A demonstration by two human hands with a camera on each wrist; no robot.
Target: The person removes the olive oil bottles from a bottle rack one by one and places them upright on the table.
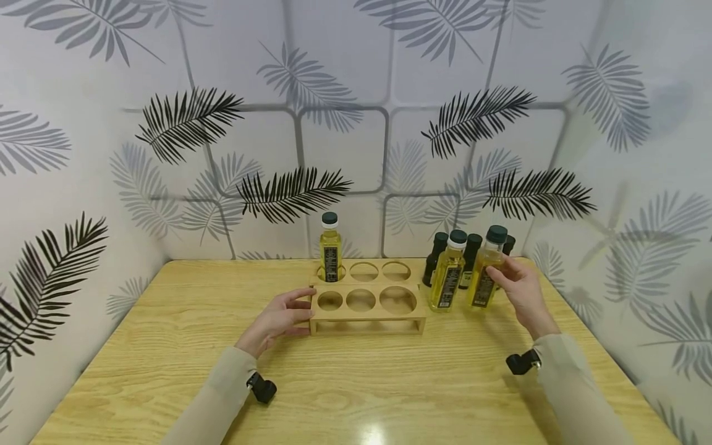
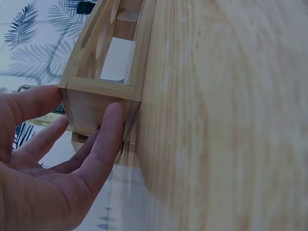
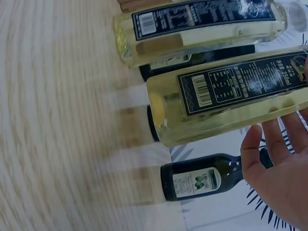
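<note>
My right hand (image 1: pixel 521 290) grips the upper part of a clear bottle of yellow oil (image 3: pixel 226 96) with a dark green cap. Whether its base touches the table I cannot tell. A like oil bottle (image 1: pixel 447 281) stands just left of it. The fingers of my left hand (image 1: pixel 285 316), spread and fairly straight, touch the left end of a wooden two-tier bottle rack (image 2: pixel 96 108) with round holes. One more oil bottle (image 1: pixel 330 250) stands upright in the back-left hole of the rack.
Behind the two right-hand oil bottles stand three dark bottles, one of them a labelled dark bottle (image 3: pixel 197 178). The wooden table (image 1: pixel 345 383) ends against a wall (image 1: pixel 250 235) patterned with leaves at the back, with walls at both sides.
</note>
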